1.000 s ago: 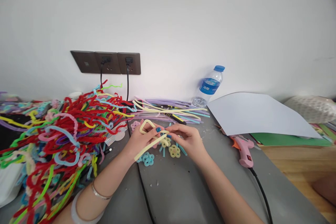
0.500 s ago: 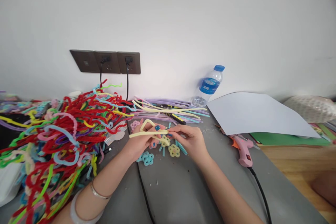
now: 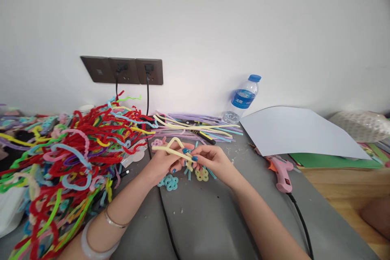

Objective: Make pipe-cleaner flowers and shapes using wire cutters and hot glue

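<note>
A pale yellow pipe cleaner point(image 3: 163, 149), bent into an angle with one long straight arm, is held between both hands. My left hand point(image 3: 164, 164) pinches it with thumb and fingers from the left. The fingertips of my right hand point(image 3: 215, 161) close on it near its right end, meeting the left fingertips. Below the hands lie a yellow pipe-cleaner flower point(image 3: 201, 174) and blue pipe-cleaner flowers point(image 3: 171, 183). A pink flower point(image 3: 157, 144) sits behind my left hand. Short blue pieces point(image 3: 211, 173) show partly under my right hand.
A big tangle of coloured pipe cleaners point(image 3: 76, 150) covers the left. Straight pipe cleaners point(image 3: 183, 124) and a black-yellow tool point(image 3: 203, 136) lie behind. A water bottle point(image 3: 243, 97) leans on the wall. Right are a pink glue gun point(image 3: 283, 174) and white paper point(image 3: 298, 130). A cable point(image 3: 166, 219) crosses the table.
The pipe cleaner's long arm has tilted, its left end rising and its right end dipping. My right fingers have moved slightly down and left, closer against the left fingertips.
</note>
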